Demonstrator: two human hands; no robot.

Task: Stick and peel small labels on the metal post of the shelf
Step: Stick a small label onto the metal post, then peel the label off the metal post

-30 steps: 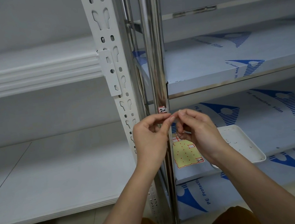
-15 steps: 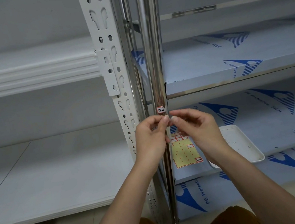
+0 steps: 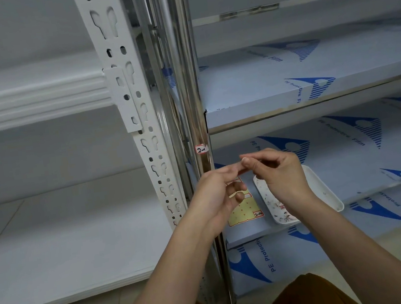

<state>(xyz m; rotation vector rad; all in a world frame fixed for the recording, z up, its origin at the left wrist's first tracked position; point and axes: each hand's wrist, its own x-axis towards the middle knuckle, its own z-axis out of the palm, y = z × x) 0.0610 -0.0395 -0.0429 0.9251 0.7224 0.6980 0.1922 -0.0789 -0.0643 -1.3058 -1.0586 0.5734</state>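
Observation:
The shiny metal post (image 3: 185,76) of the shelf runs down the middle of the view. One small red-edged label marked "2-" (image 3: 201,149) is stuck on it. Just below and to the right of that label, my left hand (image 3: 216,196) and my right hand (image 3: 280,171) meet at the fingertips, a little off the post. Both pinch the same small label, which hardly shows between the fingers. A yellow label sheet (image 3: 246,209) with one label marked "2-04" lies on the shelf board behind my left hand.
A white tray (image 3: 331,198) with label scraps sits on the film-covered shelf board (image 3: 349,156) under my right wrist. A white perforated upright (image 3: 136,109) stands left of the post. White boards lie on the left, and my knees show at the bottom.
Both hands have moved right and slightly down, from touching the post under the "2-" label to just off it. The fingertips stay pinched together.

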